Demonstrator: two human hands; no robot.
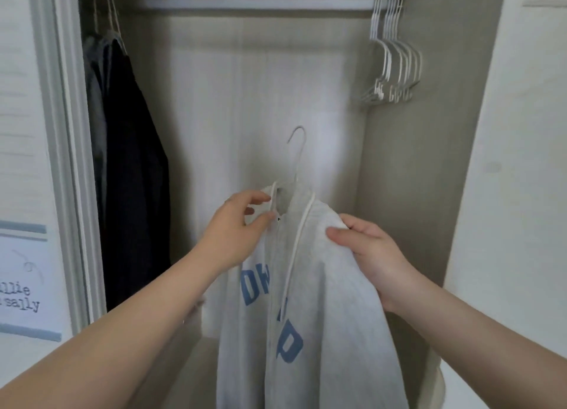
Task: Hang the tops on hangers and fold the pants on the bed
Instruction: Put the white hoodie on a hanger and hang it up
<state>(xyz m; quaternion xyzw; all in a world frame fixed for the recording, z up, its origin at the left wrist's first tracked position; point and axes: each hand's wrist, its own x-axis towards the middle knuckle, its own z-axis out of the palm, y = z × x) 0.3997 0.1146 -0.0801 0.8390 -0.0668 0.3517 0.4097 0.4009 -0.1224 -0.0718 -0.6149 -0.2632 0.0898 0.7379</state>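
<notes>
Two hands: both reach forward into the open wardrobe and hold one garment between them, near its middle.
Left hand (236,224): the grip is narrow, thumb and fingertips pinching the neck edge on the garment's left side.
Right hand (368,255): the grip is closed on a fold of fabric at the garment's right shoulder, thumb laid on the front.
Top: the light grey zip-front sweatshirt with blue letters (310,322) hangs down from both hands, its front facing near and its lower part running out of view.
Hanger: the thin white wire hanger (299,151) sits inside the neck, and its hook stands free above the collar, well below the rail.
Cord: a white drawstring (294,249) runs down the front.
Rail: a white wardrobe rod (257,4) crosses the far top.
Right end: a bunch of bare white hangers (395,62) hangs there.
Left end: dark hung garments (132,169).
Near left: a printed paper sign (21,286) reading "sally".
</notes>
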